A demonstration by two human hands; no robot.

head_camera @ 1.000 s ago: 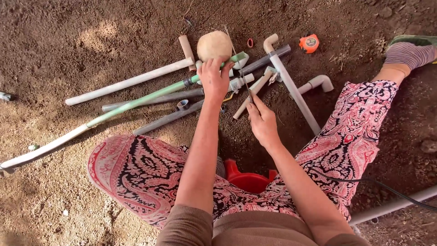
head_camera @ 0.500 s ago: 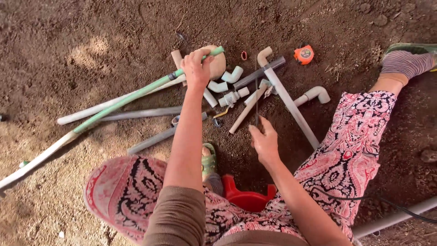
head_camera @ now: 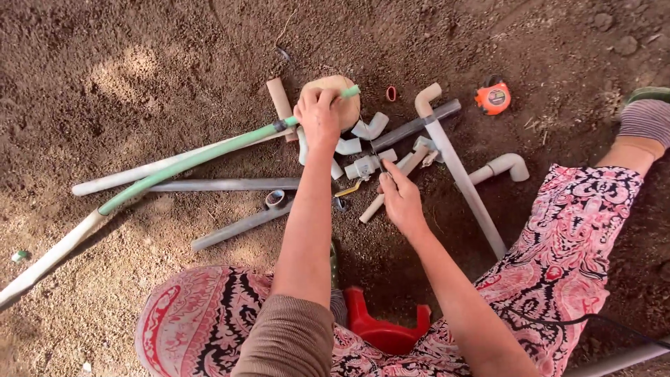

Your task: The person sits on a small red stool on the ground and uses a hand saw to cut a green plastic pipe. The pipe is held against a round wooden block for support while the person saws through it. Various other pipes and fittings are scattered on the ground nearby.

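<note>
My left hand (head_camera: 317, 117) grips a long green pipe (head_camera: 202, 157) close to its far end, in front of a round tan object (head_camera: 345, 105). The green pipe slants down to the left and joins a white pipe (head_camera: 49, 258). My right hand (head_camera: 399, 201) rests over the pile of white fittings, its thumb and forefinger pinched on a small thin dark thing too small to identify. Its fingertips are beside a white valve fitting (head_camera: 363, 167) and a short white pipe (head_camera: 391, 185).
Grey pipes (head_camera: 223, 185) and white elbows (head_camera: 506, 166) lie scattered on the dirt. A long white pipe with an elbow (head_camera: 460, 174) runs toward my right leg. An orange tape measure (head_camera: 493, 98) lies at the back right. A red stool (head_camera: 384, 329) is under me.
My left hand kept its hold on the green pipe and shifted its end slightly left. My right hand drew back toward me, then reached forward again to the fittings.
</note>
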